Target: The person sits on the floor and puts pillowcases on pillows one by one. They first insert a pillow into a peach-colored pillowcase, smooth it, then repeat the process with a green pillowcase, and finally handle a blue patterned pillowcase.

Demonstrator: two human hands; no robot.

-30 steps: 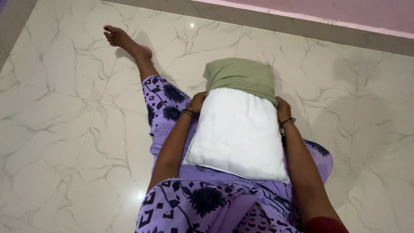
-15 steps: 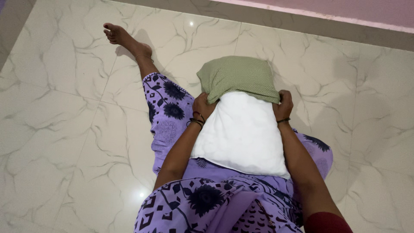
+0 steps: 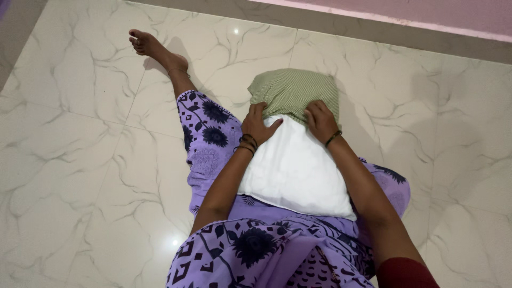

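— Where is the soft white rectangular pillow [image 3: 296,168] being kept, and how is it lying?

— It is being rested on the lap, over the purple flower-printed cloth [image 3: 213,136], with its long axis running away from the body. The far end is being covered by a green fine-checked fabric pillowcase [image 3: 293,90], whose open edge is being met right at the hands.

— How is it being gripped?

— The left hand [image 3: 257,125] is being laid at the left part of that edge, fingers spread flat and partly curled on the fabric; the right hand [image 3: 321,121] is being pressed on the right part, fingers bent over the green cloth. Whether cloth is actually being pinched cannot be told. Both hands are about equally near the edge.

— And the count?

— One pillow, one pillowcase, two hands, all on a white marble-patterned tile floor [image 3: 80,160].
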